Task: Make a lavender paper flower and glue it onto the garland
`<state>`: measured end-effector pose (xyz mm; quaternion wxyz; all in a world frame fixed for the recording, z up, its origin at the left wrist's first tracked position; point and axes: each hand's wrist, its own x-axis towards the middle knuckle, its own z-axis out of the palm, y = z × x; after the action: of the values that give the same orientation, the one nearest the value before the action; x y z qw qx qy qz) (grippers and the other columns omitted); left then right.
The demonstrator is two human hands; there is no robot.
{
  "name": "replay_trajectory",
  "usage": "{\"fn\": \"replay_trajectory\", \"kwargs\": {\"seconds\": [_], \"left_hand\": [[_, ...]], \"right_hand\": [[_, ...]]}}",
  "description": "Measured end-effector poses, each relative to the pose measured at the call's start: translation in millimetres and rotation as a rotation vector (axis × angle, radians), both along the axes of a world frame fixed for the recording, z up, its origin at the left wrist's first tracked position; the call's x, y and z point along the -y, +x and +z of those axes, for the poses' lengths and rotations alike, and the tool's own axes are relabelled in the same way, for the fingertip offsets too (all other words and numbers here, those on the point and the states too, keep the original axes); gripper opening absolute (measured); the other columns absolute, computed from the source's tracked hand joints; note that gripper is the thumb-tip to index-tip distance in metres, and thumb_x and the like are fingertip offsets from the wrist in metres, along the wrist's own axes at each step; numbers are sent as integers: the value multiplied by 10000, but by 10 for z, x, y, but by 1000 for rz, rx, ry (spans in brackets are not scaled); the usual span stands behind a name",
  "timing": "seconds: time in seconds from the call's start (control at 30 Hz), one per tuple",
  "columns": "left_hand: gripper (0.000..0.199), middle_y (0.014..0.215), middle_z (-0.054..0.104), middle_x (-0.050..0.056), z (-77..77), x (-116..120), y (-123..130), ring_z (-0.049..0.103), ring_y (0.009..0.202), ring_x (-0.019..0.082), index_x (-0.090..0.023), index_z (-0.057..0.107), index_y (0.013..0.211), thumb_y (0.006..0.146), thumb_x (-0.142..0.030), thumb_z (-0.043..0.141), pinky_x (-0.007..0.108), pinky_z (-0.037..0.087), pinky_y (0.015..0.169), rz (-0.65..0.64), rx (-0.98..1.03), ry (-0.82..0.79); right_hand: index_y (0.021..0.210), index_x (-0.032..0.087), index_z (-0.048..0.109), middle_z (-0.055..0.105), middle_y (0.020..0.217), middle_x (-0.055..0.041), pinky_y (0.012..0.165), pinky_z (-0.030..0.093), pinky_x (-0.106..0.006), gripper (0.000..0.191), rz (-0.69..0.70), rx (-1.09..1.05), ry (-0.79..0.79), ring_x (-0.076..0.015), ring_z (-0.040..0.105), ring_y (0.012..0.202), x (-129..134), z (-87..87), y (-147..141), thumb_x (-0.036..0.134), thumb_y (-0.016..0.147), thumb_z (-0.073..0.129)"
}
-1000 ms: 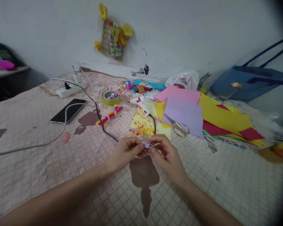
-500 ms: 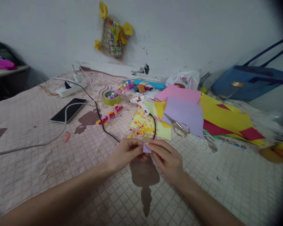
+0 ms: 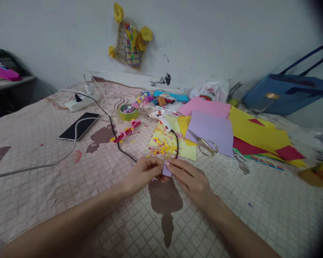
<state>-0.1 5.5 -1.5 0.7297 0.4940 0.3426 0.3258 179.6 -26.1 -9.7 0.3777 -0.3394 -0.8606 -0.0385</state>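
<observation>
Between my two hands is a small piece of purple paper [image 3: 166,170], held above the patterned cloth. My left hand [image 3: 146,172] pinches its left edge between thumb and fingers. From the other side my right hand [image 3: 190,179] grips its upper right edge, fingertips pressed together. Just beyond the hands lie yellow and pink paper scraps [image 3: 164,144] on a pale yellow sheet [image 3: 188,152]. A white glue gun [image 3: 164,122] rests at the back of that sheet, its black cord running toward my hands. Gold-handled scissors [image 3: 204,144] lie on a purple sheet [image 3: 212,125].
Pink paper [image 3: 204,106] and yellow paper [image 3: 254,130] spread to the right, with white string [image 3: 244,163] beside them. Leftward are a red decorated strip [image 3: 126,132], a roll of green tape [image 3: 129,114], a phone [image 3: 79,126] and a power strip [image 3: 82,102] with cables. A blue bag [image 3: 288,95] stands back right.
The purple paper piece has tilted slightly between my fingers. Both hands keep their hold in nearly the same spot; the view has shifted a little.
</observation>
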Motion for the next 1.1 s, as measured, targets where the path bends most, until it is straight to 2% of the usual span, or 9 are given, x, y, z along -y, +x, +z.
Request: {"fn": "replay_trajectory", "kwargs": {"seconds": [0.2, 0.3, 0.37, 0.5, 0.6, 0.7, 0.87, 1.0, 1.1], "left_hand": [[231, 651, 618, 35, -18, 6, 7, 598, 596, 122, -89, 613, 722, 766, -313, 584, 260, 490, 632, 26, 43, -13], [228, 658, 616, 33, -6, -3, 3, 591, 598, 117, -89, 617, 724, 759, -313, 596, 249, 487, 624, 43, -11, 1], [224, 667, 619, 31, 3, -9, -4, 589, 600, 112, -89, 624, 738, 755, -311, 605, 238, 485, 620, 46, -67, 32], [239, 654, 620, 29, 7, -10, -15, 587, 599, 111, -95, 627, 745, 777, -327, 578, 231, 480, 615, 42, -156, 125], [238, 662, 615, 24, 8, -1, -10, 580, 603, 108, -100, 628, 748, 783, -327, 567, 219, 475, 602, 37, -172, 173], [232, 663, 612, 21, 21, 10, 0, 572, 606, 106, -101, 631, 754, 780, -322, 570, 217, 475, 602, 47, -176, 204], [221, 653, 610, 19, 36, 15, 4, 573, 600, 106, -98, 623, 746, 775, -311, 574, 232, 485, 614, 45, -141, 149], [216, 666, 611, 23, 25, 6, -4, 581, 608, 106, -93, 617, 739, 771, -304, 582, 242, 493, 630, 39, -102, 77], [221, 688, 622, 30, 26, 1, -6, 584, 615, 106, -93, 620, 746, 769, -311, 586, 240, 490, 631, 34, -89, 63]], "right_hand": [[1083, 111, 611, 631, 1056, -158, 845, 524, -357, 293, 32, 14, -45, -213, 595, 994, -33, 30, 39, 45, 856, 438], [1123, 159, 592, 598, 1126, -132, 885, 489, -380, 338, 62, -67, -182, -213, 556, 1052, -34, 42, 36, 43, 849, 432], [1149, 200, 568, 583, 1150, -100, 890, 477, -381, 344, 23, -216, -326, -204, 542, 1064, -24, 58, 15, 75, 858, 433], [1024, 204, 602, 640, 924, -63, 670, 529, -292, 223, -73, -540, -642, -167, 610, 799, -9, 98, -51, 210, 903, 415], [897, 182, 612, 610, 725, -20, 553, 500, -237, 211, -19, -672, -820, -135, 581, 631, -13, 103, -93, 273, 904, 421], [832, 180, 593, 575, 689, 4, 534, 479, -225, 167, 26, -747, -902, -119, 549, 590, -20, 79, -114, 289, 877, 475], [902, 181, 577, 584, 757, -4, 548, 467, -225, 99, 21, -751, -909, -114, 548, 619, -11, 41, -119, 236, 847, 515], [1002, 197, 562, 594, 880, -40, 625, 481, -260, 188, 1, -671, -800, -138, 565, 731, -1, 44, -119, 161, 827, 504], [1026, 219, 581, 582, 981, -59, 672, 490, -284, 259, 4, -564, -659, -163, 568, 844, -5, 48, -115, 108, 811, 490]]}}
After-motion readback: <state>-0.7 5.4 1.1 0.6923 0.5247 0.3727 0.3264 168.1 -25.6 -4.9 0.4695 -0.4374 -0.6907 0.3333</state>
